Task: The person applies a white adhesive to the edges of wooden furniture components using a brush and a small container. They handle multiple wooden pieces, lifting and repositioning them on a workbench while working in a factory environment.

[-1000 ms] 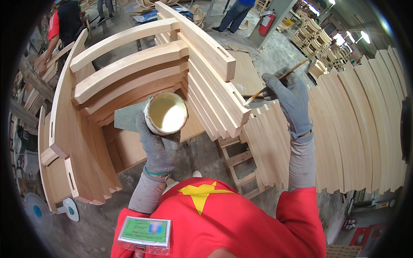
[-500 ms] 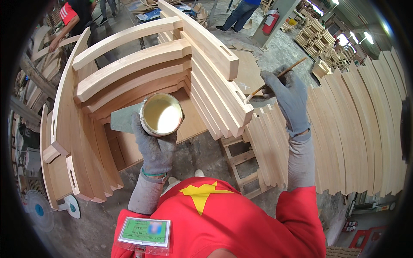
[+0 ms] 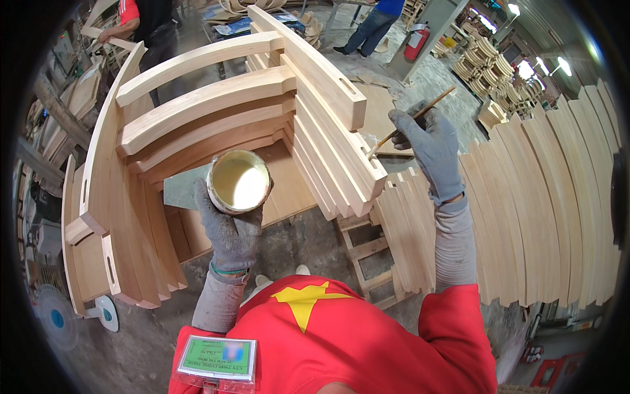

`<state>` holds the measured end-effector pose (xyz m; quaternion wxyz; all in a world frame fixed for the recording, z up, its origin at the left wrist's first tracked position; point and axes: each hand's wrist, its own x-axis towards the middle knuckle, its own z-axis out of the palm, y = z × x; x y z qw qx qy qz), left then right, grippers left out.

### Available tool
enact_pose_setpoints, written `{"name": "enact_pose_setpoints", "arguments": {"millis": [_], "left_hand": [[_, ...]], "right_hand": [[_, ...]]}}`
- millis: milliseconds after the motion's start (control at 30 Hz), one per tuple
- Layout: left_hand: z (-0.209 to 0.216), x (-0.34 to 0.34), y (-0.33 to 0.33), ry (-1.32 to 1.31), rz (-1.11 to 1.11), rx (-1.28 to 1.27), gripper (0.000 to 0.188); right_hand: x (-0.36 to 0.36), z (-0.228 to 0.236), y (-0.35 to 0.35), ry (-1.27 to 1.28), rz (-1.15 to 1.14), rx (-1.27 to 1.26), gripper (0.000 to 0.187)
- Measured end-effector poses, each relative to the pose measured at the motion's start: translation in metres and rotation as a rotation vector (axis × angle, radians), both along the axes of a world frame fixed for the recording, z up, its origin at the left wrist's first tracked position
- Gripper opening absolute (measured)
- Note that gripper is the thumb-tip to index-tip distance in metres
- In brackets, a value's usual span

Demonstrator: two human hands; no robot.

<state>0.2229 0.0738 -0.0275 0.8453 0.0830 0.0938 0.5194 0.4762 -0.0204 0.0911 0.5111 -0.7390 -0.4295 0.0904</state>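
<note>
We see a round metal can of pale cream glue [image 3: 238, 182] held up in front of the stacked curved pale wooden slats [image 3: 328, 131], our grey-gloved left hand [image 3: 230, 230] wrapped closed around its side from below. Our grey-gloved right hand [image 3: 430, 148] pinches a thin wooden-handled brush [image 3: 410, 121], its tip touching a slat's end. Further curved wooden boards [image 3: 545, 210] lean in a row on the right.
</note>
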Motion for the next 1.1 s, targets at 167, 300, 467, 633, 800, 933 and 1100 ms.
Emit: {"name": "enact_pose_setpoints", "arguments": {"millis": [167,300,467,633,800,933,1100], "left_hand": [[0.000,-0.003,0.000,0.040,0.030,0.011,0.047],[-0.001,-0.003,0.000,0.032,0.026,0.033,0.047],[0.001,-0.007,0.001,0.033,0.045,0.010,0.044],[0.002,-0.012,0.002,0.004,0.056,0.028,0.043],[0.005,-0.009,-0.001,0.011,0.031,0.034,0.042],[0.004,-0.017,0.001,0.037,0.098,0.061,0.042],[0.006,-0.013,-0.004,0.009,0.047,0.026,0.041]], "right_hand": [[0.001,-0.006,0.008,0.028,0.013,-0.005,0.030],[0.000,-0.015,0.013,-0.025,0.009,-0.019,0.029],[-0.001,-0.018,0.004,-0.559,0.067,-0.153,0.029],[-0.007,-0.002,-0.001,-0.265,0.057,-0.281,0.027],[0.008,-0.013,0.016,-0.476,0.149,-0.196,0.021],[0.002,-0.002,0.000,-0.425,0.153,-0.287,0.017],[0.006,-0.004,0.013,-0.471,0.163,-0.183,0.019]]}}
